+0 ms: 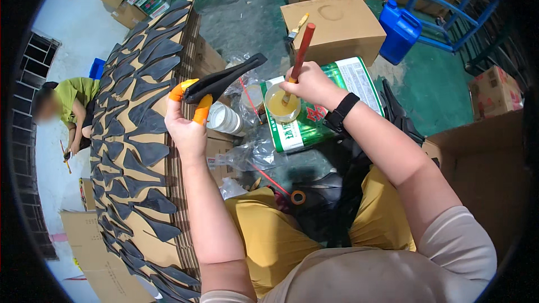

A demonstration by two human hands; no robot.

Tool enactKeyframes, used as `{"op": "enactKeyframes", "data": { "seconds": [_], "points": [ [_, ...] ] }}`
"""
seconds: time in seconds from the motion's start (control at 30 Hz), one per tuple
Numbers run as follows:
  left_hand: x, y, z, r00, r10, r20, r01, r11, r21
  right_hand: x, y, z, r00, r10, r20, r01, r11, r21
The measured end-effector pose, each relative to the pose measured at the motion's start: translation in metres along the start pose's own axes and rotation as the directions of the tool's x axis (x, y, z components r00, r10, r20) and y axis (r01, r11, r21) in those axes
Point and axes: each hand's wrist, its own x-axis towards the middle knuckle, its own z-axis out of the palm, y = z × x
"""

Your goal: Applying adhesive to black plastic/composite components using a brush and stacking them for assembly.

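Observation:
My left hand (188, 126), with orange covers on its thumb and forefinger, pinches a black shoe sole (227, 80) held up in the air. In my right hand (316, 83) is a brush (302, 50) with a red handle, its bristles down in a clear cup (284, 116) of yellowish liquid. The cup stands on a green and white printed package (309, 133). To the left, many dark soles (149, 120) lie in rows on a stack of cardboard sheets (188, 213). A white tub (223, 119) sits below my left hand.
Cardboard boxes (337, 28) stand ahead, one bearing another brush (297, 26). A blue jerrycan (400, 32) and a blue metal frame (449, 5) are at the right. Crumpled clear plastic (255, 154) lies near my knees. A person in green (76, 98) works beyond the stack.

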Motion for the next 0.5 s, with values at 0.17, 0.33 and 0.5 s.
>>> {"op": "enactKeyframes", "data": {
  "seconds": [0.17, 0.33, 0.5],
  "points": [
    [-0.001, -0.004, 0.004, 1.0, 0.011, -0.004, -0.01, 0.997, 0.075, 0.001, 0.003, -0.004, 0.998, 0.055, 0.03, -0.053, 0.997, -0.052],
    [0.0, -0.006, 0.013, 0.994, 0.068, 0.081, -0.086, 0.968, 0.237, 0.01, -0.002, -0.047, 0.971, 0.147, -0.188, -0.093, 0.959, 0.269],
    [0.001, 0.001, 0.025, 0.976, 0.161, 0.147, -0.203, 0.917, 0.342, 0.002, -0.05, -0.096, 0.971, 0.125, -0.205, 0.049, 0.731, 0.68]
  ]
}}
